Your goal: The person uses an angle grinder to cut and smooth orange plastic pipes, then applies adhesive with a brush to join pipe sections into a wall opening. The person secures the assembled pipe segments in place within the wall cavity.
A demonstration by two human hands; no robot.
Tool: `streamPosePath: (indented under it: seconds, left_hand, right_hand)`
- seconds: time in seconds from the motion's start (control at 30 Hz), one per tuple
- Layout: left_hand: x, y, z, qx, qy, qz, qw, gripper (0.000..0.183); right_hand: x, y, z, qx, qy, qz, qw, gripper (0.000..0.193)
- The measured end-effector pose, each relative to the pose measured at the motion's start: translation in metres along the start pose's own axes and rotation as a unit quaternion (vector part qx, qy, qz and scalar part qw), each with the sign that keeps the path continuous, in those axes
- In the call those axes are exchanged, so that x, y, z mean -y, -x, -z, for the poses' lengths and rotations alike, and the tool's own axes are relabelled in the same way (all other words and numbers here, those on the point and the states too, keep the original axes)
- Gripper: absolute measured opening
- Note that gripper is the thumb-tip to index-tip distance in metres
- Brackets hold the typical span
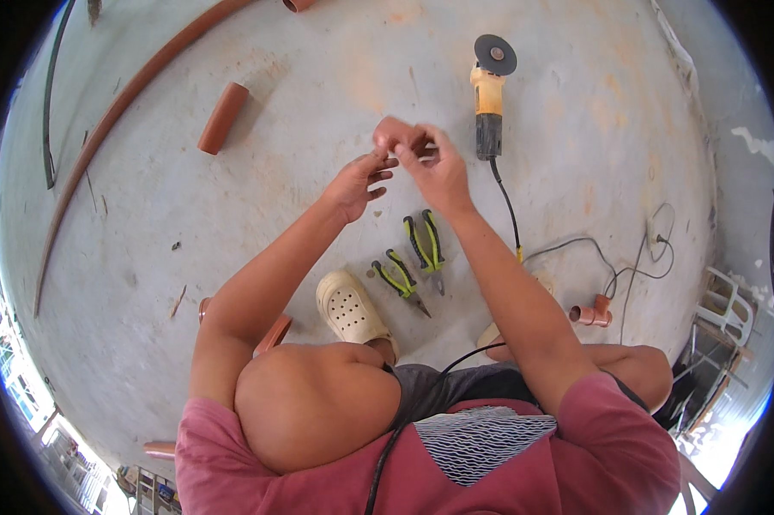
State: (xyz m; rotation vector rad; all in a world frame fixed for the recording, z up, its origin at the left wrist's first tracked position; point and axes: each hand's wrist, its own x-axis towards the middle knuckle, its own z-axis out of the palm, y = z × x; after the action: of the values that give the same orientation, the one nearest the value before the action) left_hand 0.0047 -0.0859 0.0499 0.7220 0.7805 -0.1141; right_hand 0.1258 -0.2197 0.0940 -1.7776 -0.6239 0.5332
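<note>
On the concrete floor [301, 77], nearest the squatting person: black cable [391, 455] across the lap, cream perforated clog [346, 311] on the left foot. Reddish-brown pipe piece [275, 333] beside the left knee, partly hidden. Reddish-brown pipe tee [592, 315] out past the right forearm.

Just ahead of the clog, two green-and-black pliers lie side by side, tips toward the person: needle-nose pliers [410, 289] on the left, larger pliers [432, 260] on the right.

Beyond those, right hand [438, 172] grips a short reddish-brown pipe fitting [393, 133], fingers closed on its right end. Left hand [356, 187] is loosely open, fingers spread, tips at the fitting's lower edge; can't tell if they touch.

Farther out: yellow-and-black angle grinder [488, 99] right of the hands, disc [496, 55] at the far end, cord [509, 204] running back toward the person. Short pipe length [224, 118] lies left of the hands, long pipe [102, 137] beyond it.
</note>
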Motion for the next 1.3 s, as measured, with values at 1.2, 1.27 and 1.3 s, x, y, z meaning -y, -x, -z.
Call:
streamPosePath:
  seconds: [1.2, 1.27, 1.3]
  left_hand:
    - [-0.201, 0.112, -0.171, -0.142, -0.582, 0.091, 0.796, 0.035]
    - [-0.176, 0.134, -0.256, -0.214, -0.56, 0.074, 0.797, 0.043]
    - [-0.163, 0.147, -0.307, -0.192, -0.549, 0.079, 0.81, 0.047]
  right_hand:
    - [0.109, 0.03, 0.126, -0.079, 0.013, -0.181, 0.98, 0.054]
    - [0.174, 0.049, 0.207, -0.131, -0.083, -0.263, 0.952, 0.057]
    - [0.205, 0.062, 0.253, -0.156, -0.114, -0.295, 0.936, 0.06]
